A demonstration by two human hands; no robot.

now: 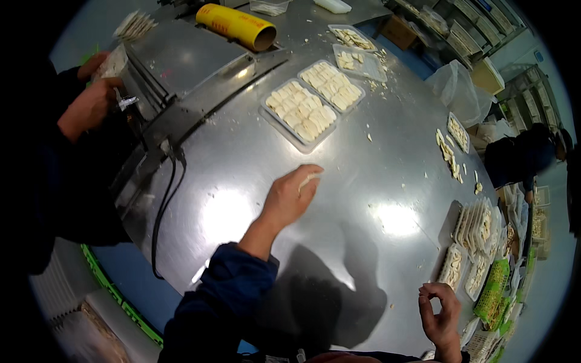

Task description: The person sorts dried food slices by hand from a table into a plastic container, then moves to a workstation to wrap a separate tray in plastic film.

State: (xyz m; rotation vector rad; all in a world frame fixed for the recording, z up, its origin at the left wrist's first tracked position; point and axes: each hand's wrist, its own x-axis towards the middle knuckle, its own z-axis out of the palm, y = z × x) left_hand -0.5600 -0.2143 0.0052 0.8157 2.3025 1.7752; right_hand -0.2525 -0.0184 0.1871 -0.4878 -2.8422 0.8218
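My left hand (pixel 292 193) reaches over the middle of the steel table (pixel 354 190), its fingers curled around a pale slice that shows at the fingertips. Just beyond it lies a clear plastic tray (pixel 301 113) filled with neat rows of pale slices, which look like mushroom. A second filled tray (pixel 332 86) adjoins it. My right hand (pixel 439 313) is at the lower right with thumb and fingertips close together in a ring; whether something small is pinched there I cannot tell. It is near a tray of slices (pixel 452 267) at the table's right side.
A co-worker's hands (pixel 93 97) hold a wrapped pack beside a wrapping machine (pixel 181 54) at the left. A yellow film roll (pixel 236 26) lies behind. Black cables (pixel 165 208) hang over the left edge. Loose slices (pixel 448 156) and stacked trays (pixel 474 227) are at the right; another person (pixel 522 152) stands beyond.
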